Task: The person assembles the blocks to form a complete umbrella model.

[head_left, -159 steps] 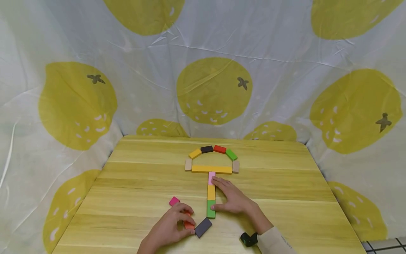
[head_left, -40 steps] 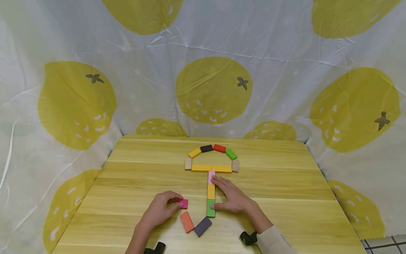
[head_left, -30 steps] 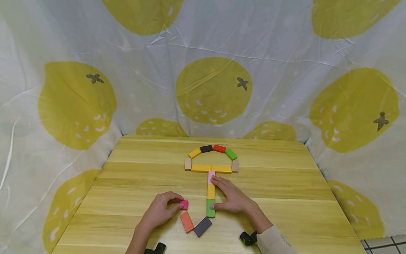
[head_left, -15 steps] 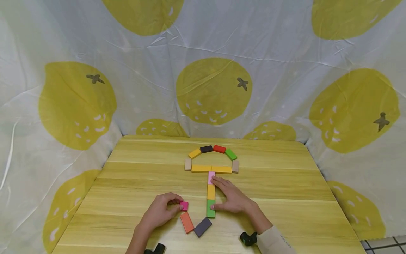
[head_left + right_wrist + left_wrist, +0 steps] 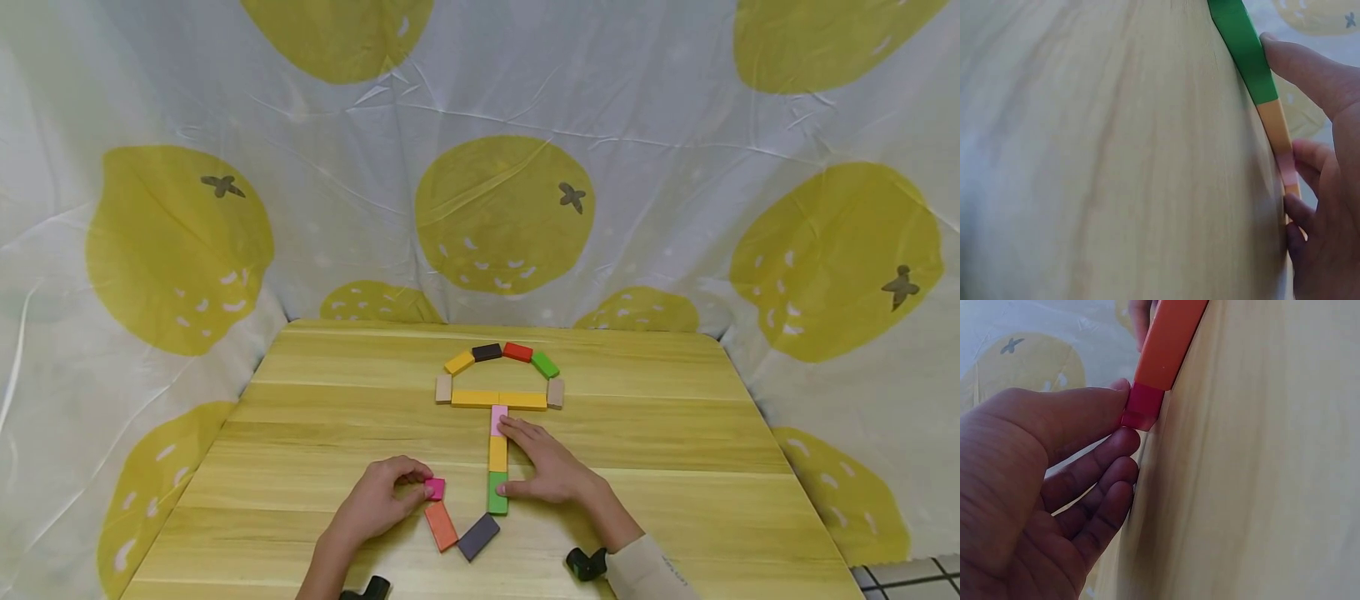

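Note:
My left hand (image 5: pixel 381 500) pinches a small magenta block (image 5: pixel 438 488) by its left side, flat on the table. In the left wrist view, the magenta block (image 5: pixel 1145 405) meets the end of an orange block (image 5: pixel 1169 347). A dark grey block (image 5: pixel 478 537) slants from the orange block's lower end up to a green block (image 5: pixel 496 505). Above the green one, a yellow block (image 5: pixel 498 455) and a light pink block (image 5: pixel 498 413) continue a straight column. My right hand (image 5: pixel 553 468) rests along it, thumb on green (image 5: pixel 1244 47) and fingertips at pink, fingers extended.
Two long yellow blocks (image 5: pixel 475 399) form a bar atop the column. Over it arch tan (image 5: pixel 444 389), yellow, black (image 5: pixel 487 352), red (image 5: pixel 517 352) and green blocks. The wooden table (image 5: pixel 315 417) ends at a lemon-print cloth (image 5: pixel 645 208).
Earlier my left hand was at the orange block. It has let that go, taken the magenta block and brought it right, then slightly down against the orange block. My right hand stays put.

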Demonstrator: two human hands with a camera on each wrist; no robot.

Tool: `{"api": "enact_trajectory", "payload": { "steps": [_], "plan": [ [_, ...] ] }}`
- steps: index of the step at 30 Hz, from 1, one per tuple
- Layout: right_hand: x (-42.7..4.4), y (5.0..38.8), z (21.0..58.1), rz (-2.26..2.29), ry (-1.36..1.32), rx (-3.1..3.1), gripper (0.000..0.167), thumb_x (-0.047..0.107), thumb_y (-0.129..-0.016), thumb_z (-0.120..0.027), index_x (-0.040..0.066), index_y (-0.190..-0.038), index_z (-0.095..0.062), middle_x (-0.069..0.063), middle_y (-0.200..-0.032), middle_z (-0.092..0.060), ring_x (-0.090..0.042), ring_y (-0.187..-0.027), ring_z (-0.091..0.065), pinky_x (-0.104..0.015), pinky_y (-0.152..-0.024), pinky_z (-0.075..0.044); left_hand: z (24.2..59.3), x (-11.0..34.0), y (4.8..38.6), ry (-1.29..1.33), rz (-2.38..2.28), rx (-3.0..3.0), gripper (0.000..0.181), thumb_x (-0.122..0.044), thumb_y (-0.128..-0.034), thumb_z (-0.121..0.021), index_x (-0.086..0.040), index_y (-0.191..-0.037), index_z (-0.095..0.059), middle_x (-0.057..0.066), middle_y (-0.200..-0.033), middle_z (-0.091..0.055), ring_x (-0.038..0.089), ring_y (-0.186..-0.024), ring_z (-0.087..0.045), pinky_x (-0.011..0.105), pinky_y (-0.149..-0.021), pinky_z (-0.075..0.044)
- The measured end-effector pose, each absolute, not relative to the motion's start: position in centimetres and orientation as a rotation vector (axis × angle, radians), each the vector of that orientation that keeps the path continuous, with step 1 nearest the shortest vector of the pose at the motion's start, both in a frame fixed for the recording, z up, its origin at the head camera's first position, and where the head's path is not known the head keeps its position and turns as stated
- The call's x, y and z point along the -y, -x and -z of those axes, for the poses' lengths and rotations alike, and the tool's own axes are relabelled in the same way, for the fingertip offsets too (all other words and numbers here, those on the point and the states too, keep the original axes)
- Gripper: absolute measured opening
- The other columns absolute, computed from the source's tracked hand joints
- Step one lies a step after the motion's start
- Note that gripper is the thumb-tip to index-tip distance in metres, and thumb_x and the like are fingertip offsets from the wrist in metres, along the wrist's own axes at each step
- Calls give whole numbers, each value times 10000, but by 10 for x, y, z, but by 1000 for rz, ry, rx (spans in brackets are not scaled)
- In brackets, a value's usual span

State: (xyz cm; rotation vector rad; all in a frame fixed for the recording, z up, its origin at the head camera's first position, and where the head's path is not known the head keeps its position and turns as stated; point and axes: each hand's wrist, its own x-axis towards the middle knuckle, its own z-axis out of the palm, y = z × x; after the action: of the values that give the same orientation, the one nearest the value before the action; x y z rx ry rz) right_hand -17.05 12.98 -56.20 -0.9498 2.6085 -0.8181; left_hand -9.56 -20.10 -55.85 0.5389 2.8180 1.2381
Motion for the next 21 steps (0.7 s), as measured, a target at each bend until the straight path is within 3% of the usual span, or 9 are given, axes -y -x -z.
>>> {"api": "enact_trajectory", "payload": {
  "steps": [21],
  "plan": [
    [-130, 170, 563, 831, 951, -2600, 1012, 682, -859, -694, 243, -1656, -250, 46, -1724, -211, -282, -1587, -218, -580, -1247, -269, 560, 202, 96, -573, -1255, -2831, 151, -223, -927, -787, -191, -1071, -753, -118, -987, -725, 30, -903, -664, 295, -824, -588]
  ]
}}
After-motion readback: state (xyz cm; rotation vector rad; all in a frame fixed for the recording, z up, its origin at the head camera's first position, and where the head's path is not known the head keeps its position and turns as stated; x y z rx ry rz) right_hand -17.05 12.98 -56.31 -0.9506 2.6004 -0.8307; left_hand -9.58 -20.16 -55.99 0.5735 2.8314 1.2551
